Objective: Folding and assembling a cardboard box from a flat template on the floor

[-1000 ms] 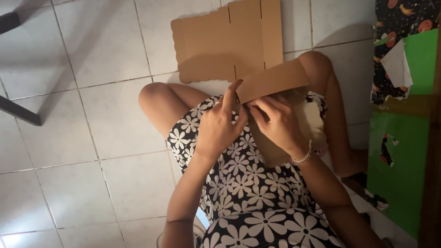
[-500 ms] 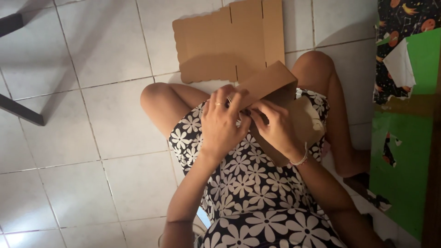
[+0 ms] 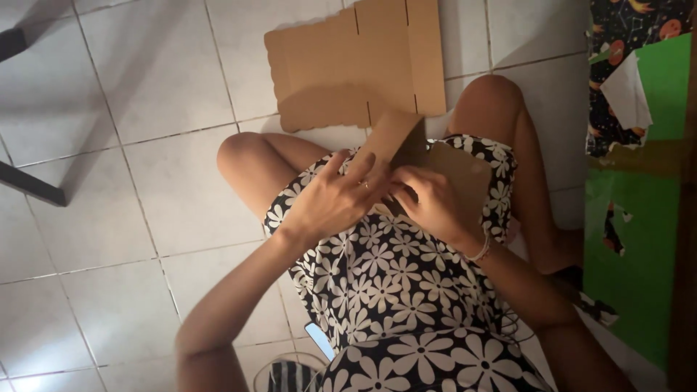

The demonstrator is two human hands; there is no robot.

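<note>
I sit on a tiled floor in a black dress with white flowers. A small brown cardboard box [image 3: 454,170] lies partly folded on my lap. My left hand [image 3: 330,199] grips its raised left flap [image 3: 392,138], fingers spread along the flap's edge. Beside it, my right hand [image 3: 428,203] pinches the box at the fold, touching the left hand's fingertips. A bracelet circles the right wrist. The inside of the box is dark and mostly hidden.
A flat, unfolded cardboard sheet [image 3: 356,62] lies on the floor past my knees. Green and space-patterned wrapping paper [image 3: 639,189] covers the floor at the right, with a white paper scrap [image 3: 628,94]. A dark furniture leg [image 3: 33,185] crosses the left.
The raised flap has swung from lying across the box to standing more upright. Both hands have closed in together at the fold.
</note>
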